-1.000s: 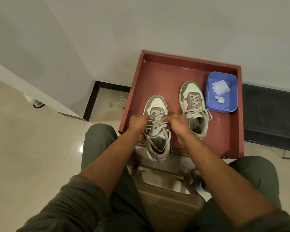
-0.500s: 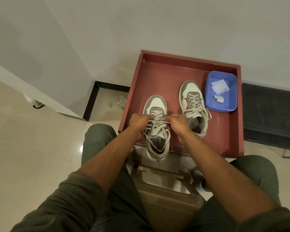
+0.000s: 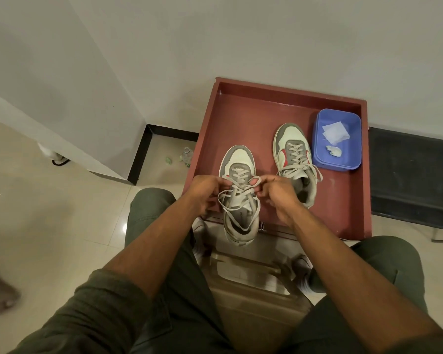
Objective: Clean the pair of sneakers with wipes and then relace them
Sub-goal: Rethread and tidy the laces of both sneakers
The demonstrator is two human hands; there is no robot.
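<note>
Left hand: the left hand [image 3: 207,190] sits at the left side of the near sneaker [image 3: 239,192], fingers curled and pinching a strand of its lace [image 3: 238,186]
Right hand: the right hand [image 3: 276,192] mirrors it on the other side, fingertips pinching the opposite run of the same lace
Near sneaker: toe pointing away from the person, heel hanging over the front edge of the red tray [image 3: 256,111]; the lace crosses the upper eyelets, and loose loops trail down over the tongue and collar
Far sneaker: the far sneaker [image 3: 293,159] stands further back and to the right in the tray, just beside the blue tub [image 3: 353,159]; its lace looks threaded through all the eyelets, with the ends hanging loose and no bow that I can make out
Wipes: 1 flat wipe [image 3: 335,132] and 1 crumpled wipe [image 3: 333,151] lie in the tub
Done, as I judge it: wiping appears finished, since the used wipe is set aside and both uppers look clean; 1 of 2 shoes seems relaced
Left to do: finish threading and tighten the near sneaker; whether either shoe is meant to be tied I cannot tell
</note>
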